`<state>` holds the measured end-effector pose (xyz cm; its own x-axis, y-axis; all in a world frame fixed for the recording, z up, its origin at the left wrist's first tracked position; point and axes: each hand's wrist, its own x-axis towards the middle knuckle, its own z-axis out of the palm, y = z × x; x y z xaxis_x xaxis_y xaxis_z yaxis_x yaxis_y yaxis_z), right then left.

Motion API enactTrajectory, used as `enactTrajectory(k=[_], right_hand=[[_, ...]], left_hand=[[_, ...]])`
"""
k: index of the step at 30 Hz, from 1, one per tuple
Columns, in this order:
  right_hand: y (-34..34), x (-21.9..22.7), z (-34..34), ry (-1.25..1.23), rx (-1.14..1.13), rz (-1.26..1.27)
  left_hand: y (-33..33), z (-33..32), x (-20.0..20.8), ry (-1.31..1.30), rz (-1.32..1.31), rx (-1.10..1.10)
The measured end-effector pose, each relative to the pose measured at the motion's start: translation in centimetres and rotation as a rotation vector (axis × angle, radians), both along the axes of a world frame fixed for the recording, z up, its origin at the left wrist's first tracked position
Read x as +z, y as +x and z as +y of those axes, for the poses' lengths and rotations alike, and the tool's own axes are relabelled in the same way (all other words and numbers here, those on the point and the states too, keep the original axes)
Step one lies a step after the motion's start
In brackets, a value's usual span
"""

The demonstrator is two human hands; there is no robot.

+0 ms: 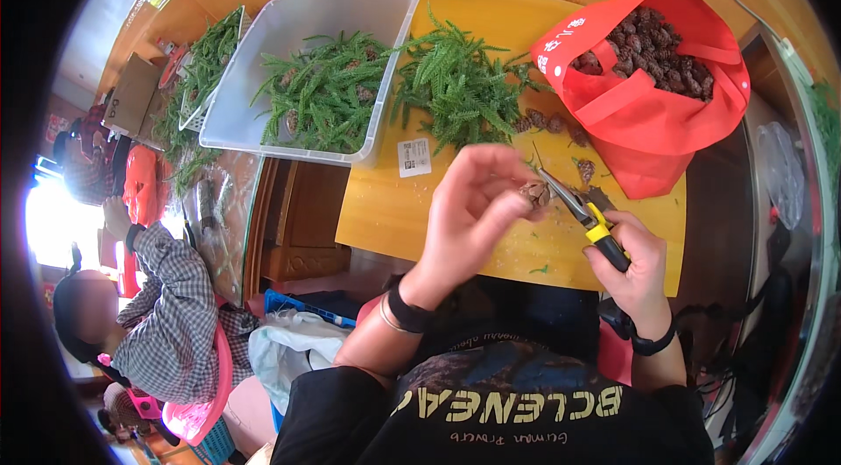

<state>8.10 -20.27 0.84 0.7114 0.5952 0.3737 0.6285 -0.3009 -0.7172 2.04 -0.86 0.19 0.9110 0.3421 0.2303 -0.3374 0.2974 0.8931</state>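
Observation:
Over the yellow table (385, 211), my left hand (477, 206) pinches a small brown pine cone (535, 193) between thumb and fingers. My right hand (638, 268) is closed round the black and yellow handles of a pair of pliers (604, 237). The pliers' metal jaws reach up to the cone, where a thin dark wire or stem sticks up; whether they grip it I cannot tell. Just beyond my left hand lies a pile of green artificial fir sprigs (464, 84). Several loose pine cones (585, 170) rest between that pile and a red bag.
The red bag (631, 127), full of pine cones, stands at the right. To the left is a clear plastic bin (302, 149) holding green sprigs and cones. A white label (414, 157) lies on the table. Another person in a checked shirt (180, 316) sits at far left.

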Motion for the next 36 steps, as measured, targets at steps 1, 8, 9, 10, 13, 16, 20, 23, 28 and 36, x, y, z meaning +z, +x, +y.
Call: enactTrajectory(k=[1, 8, 9, 10, 13, 16, 20, 23, 28, 36], right_hand=[[0.1, 0.0, -0.1, -0.006, 0.012, -0.007], [0.1, -0.3, -0.1, -0.042, 0.012, -0.025], [0.1, -0.5, 0.0, -0.035, -0.005, -0.018], [0.1, -0.5, 0.0, -0.028, -0.021, -0.010], [0.0, -0.3, -0.3, -0.045, -0.017, 0.030], [0.4, -0.6, -0.6, -0.039, -0.009, -0.005], [0.2, -0.3, -0.5, -0.043, -0.009, -0.001], [0.1, -0.3, -0.3, -0.058, -0.019, -0.001], [0.0, -0.6, -0.3, -0.068, -0.039, -0.005], [-0.5, 0.7, -0.9, -0.057, 0.017, 0.313]], left_hand=[[0.0, 0.5, 0.2, -0.357, 0.072, -0.194], [-0.1, 0.9, -0.3, -0.106, 0.145, -0.204], [-0.1, 0.7, 0.1, 0.429, -0.016, 0.058], [-0.1, 0.6, 0.3, 0.959, -0.182, 0.326], [-0.2, 0.0, 0.1, 0.648, -0.085, 0.235], [0.1, 0.7, 0.7, -0.085, 0.137, -0.081], [0.0, 1.2, -0.1, -0.227, 0.219, -0.304], [-0.1, 0.4, -0.1, 0.026, 0.209, -0.054], [0.2, 0.0, 0.1, 1.099, -0.231, 0.498], [0.4, 0.1, -1.6, 0.452, -0.020, 0.224]])
